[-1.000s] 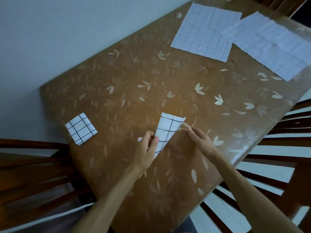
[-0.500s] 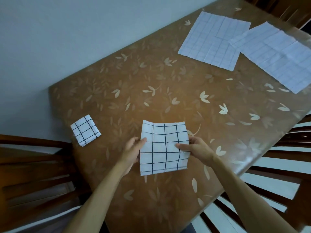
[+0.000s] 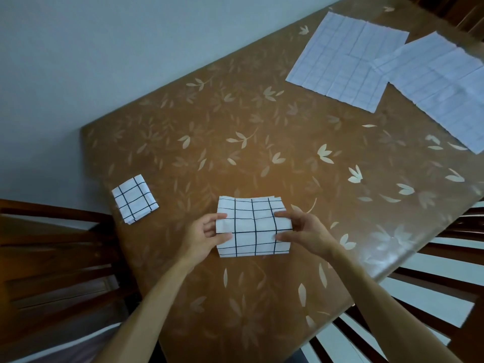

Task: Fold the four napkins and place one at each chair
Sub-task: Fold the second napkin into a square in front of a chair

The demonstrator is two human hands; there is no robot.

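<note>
A white napkin with a black grid [image 3: 252, 226], partly folded, is held just above the brown table [image 3: 235, 132]. My left hand [image 3: 207, 235] pinches its left edge and my right hand [image 3: 305, 231] pinches its right edge, and the cloth bends along a horizontal line between them. A small, folded square napkin [image 3: 135, 198] lies on the table's left corner, in front of the left chair [image 3: 52, 252]. Two unfolded napkins lie flat at the far right, one [image 3: 345, 58] partly under the other [image 3: 440, 87].
The table stands against a pale wall [image 3: 104, 61] at the upper left. A dark wooden chair with slats [image 3: 432, 292] stands at the table's right edge. Another chair's dark wood shows at the top right corner [image 3: 468, 11].
The napkin went from a narrow, folded shape held upright to a wider square between both hands, and now bends across its middle. The view has shifted slightly left.
</note>
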